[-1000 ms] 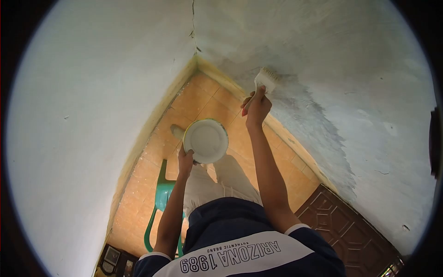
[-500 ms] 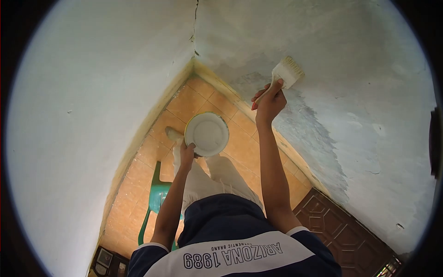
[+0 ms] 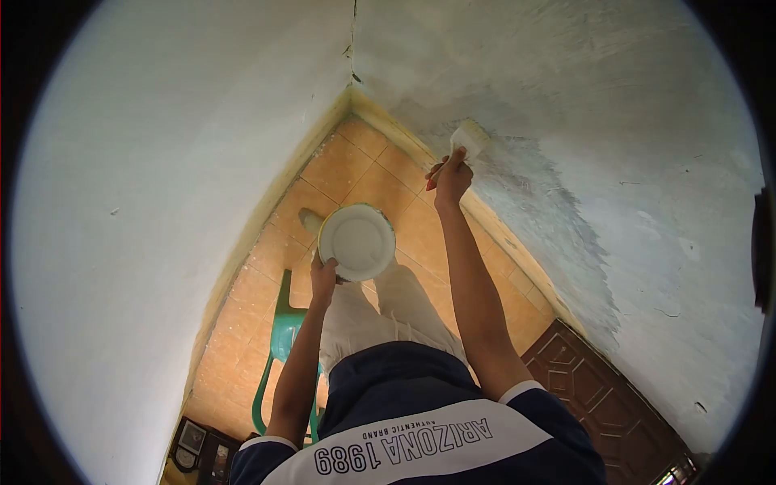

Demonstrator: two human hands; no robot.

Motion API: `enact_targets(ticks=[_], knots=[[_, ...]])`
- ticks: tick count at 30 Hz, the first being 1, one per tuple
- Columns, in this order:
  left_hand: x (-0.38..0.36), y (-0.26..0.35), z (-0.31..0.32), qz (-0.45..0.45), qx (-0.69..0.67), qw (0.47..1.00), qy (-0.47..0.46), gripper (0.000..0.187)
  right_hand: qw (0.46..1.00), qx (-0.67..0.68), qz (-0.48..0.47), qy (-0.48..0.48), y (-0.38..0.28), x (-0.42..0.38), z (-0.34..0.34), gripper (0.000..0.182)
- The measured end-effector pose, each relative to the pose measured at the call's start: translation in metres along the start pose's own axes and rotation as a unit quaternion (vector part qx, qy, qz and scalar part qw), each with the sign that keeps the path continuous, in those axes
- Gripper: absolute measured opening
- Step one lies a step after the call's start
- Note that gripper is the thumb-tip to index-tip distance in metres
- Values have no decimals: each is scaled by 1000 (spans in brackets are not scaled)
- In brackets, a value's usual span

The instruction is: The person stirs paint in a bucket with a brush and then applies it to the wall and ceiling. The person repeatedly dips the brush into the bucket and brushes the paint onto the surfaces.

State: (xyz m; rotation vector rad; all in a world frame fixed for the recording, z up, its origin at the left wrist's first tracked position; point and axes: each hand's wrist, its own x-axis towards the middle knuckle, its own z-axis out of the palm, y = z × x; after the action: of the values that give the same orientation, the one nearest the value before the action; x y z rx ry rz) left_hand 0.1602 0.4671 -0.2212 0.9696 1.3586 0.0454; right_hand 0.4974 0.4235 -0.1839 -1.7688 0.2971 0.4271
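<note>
My right hand is closed round the handle of a wide paintbrush, whose pale bristles overlap the right wall low down, near its yellowish bottom edge. Around the brush the wall shows a darker grey, streaky patch. Lower and to the left, my left hand grips the near rim of a round white bowl, thumb on the inside and fingers beneath. Whitish paint seems to cover the bowl's inside, and its rim is partly yellow-green.
A cracked corner joins the left wall and the right wall. Below lies an orange tiled floor with white specks. A green plastic chair stands at my left, a brown panelled door at lower right, and dark furniture at lower left.
My right hand has moved the brush down and to the left along the wall, closer to the bottom edge. The bowl has shifted slightly left and down in view.
</note>
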Motion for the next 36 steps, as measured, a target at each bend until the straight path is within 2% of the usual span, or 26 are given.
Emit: enact_targets(ticks=[5, 9, 11, 15, 18, 21, 22, 23, 25, 28, 31, 33, 36], knots=[[-8, 15, -8, 12, -4, 1000, 25, 51, 998, 12, 68, -4, 33, 25, 1, 52], [-6, 8, -10, -1, -7, 1000, 30, 50, 998, 51, 28, -25, 0, 13, -2, 56], [-5, 4, -9, -1, -7, 1000, 22, 48, 996, 93, -14, 5, -24, -11, 0, 56], [3, -13, 1, 6, 1, 1000, 14, 45, 992, 81, -87, 29, -20, -32, 6, 60], [14, -34, 13, -10, -29, 1000, 4, 44, 999, 32, -33, 13, 10, -3, 14, 63], [28, -55, 27, -17, -54, 998, 13, 43, 999, 32, -25, 3, 45, 27, 30, 64], [33, -63, 29, -21, -51, 998, 9, 45, 997, 31, -66, 2, 58, 35, 36, 64], [40, -72, 32, -25, -48, 999, 4, 47, 997, 26, -70, 4, 71, 43, 39, 64], [48, -83, 35, -36, -55, 998, 2, 47, 1000, 3, 3, -12, 90, 49, 45, 62], [55, -90, 40, -39, -64, 997, 4, 43, 1000, -21, 13, -14, 108, 55, 52, 61], [61, -100, 39, -39, -66, 997, 10, 39, 999, -36, 25, -22, 112, 50, 57, 58], [65, -107, 34, -44, -68, 997, 9, 40, 998, 31, 63, 4, 107, 44, 60, 59], [72, -114, 31, -56, -69, 996, 14, 41, 997, 64, 34, 34, 73, 37, 50, 57]])
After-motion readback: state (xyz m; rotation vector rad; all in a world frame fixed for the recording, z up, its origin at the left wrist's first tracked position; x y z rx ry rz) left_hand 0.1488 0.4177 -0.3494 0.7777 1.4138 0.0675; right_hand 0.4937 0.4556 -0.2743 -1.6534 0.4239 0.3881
